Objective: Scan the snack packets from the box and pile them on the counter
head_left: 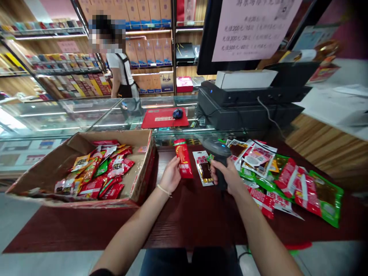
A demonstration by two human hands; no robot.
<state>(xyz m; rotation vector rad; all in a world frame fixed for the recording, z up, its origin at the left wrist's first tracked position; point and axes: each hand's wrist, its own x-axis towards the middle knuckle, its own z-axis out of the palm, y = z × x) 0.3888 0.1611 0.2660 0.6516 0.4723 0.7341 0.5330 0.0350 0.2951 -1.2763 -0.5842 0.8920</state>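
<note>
My left hand [171, 175] grips the edge of a red snack packet [185, 161], held upright over the dark red-brown table [178, 214]. In my right hand [228, 174] is a black handheld barcode scanner [217, 147], its head tilted toward the left. A white-edged snack packet with a dark window [204, 168] lies flat between the two hands, partly behind the right fingers. Left of my hands stands an open cardboard box [143, 168] with many small snack packets [99, 168] inside. To the right, a loose pile of red, green and white packets [270, 168] spreads over the table.
Behind the table runs a glass counter [109, 111] bearing a red mat [152, 118] and a mouse [177, 113]. A monitor [207, 42] with a pink notice stands above black boxes [230, 111]. A person [122, 69] stands beyond, by stocked shelves [63, 63].
</note>
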